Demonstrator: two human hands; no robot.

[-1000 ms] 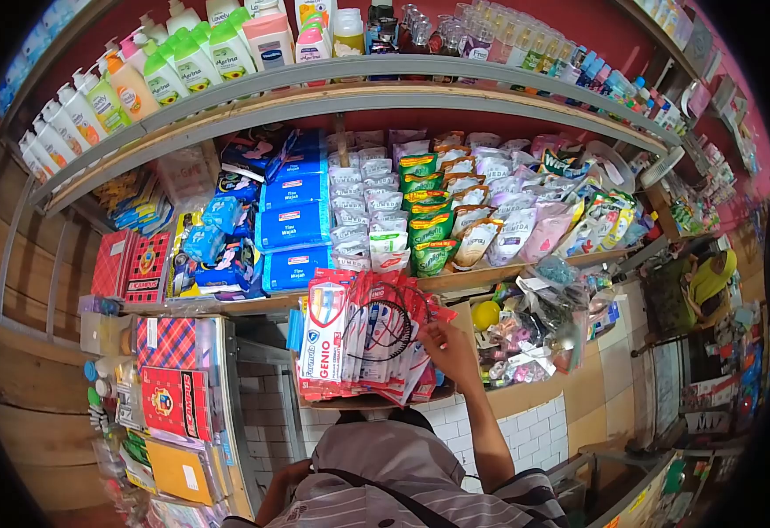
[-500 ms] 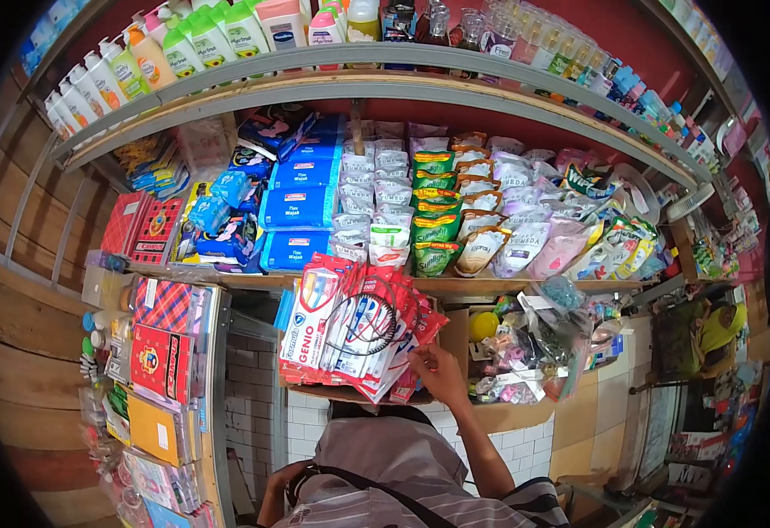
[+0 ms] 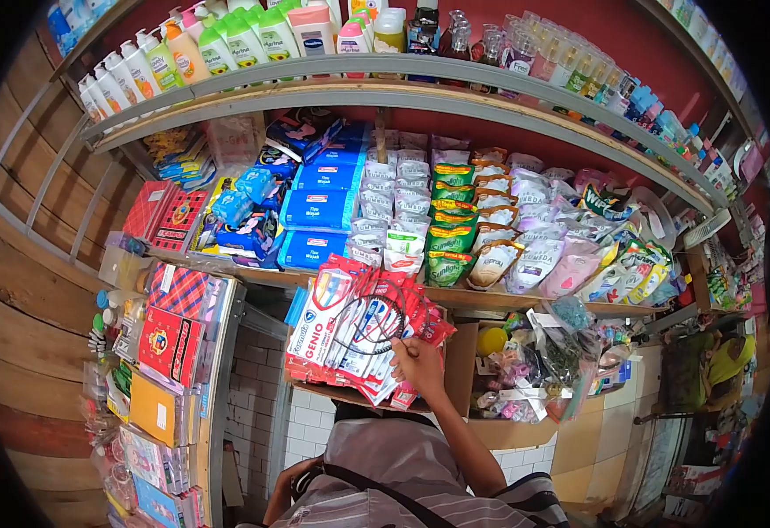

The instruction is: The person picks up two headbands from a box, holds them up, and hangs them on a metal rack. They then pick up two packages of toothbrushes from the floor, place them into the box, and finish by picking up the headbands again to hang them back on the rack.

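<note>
**Toothbrush packs, red carded, one bundle: centre of frame**

Toothbrush packs (image 3: 350,326): a fanned stack of red cards with clear blisters, lying tilted in a cardboard box (image 3: 337,394) just below the wooden shelf (image 3: 535,304). A thin black loop (image 3: 391,310) lies over the stack.

Handling (judged): light. The card backs are stiff, the blisters smooth and likely to slide over one another. Best taken by the card edges, or the whole fan squared up and gripped across its thickness.

Right hand (image 3: 420,361): fingers curled closed on the lower right edge of the fan, touching the packs there.
Left hand (image 3: 300,477): low in the frame by the striped shirt; how far open it is, and whether it holds anything, cannot be told.

Surroundings:
- blue tissue packs (image 3: 319,207) and rows of sachets (image 3: 451,216) stand on the shelf above;
- lotion bottles (image 3: 227,44) line the top shelf;
- red boxes (image 3: 169,343) are racked at left;
- bagged small goods (image 3: 535,352) lie to the right;
- a white tiled wall (image 3: 315,422) shows beneath;
- a seated person in yellow (image 3: 730,354) is at the far right edge.
</note>
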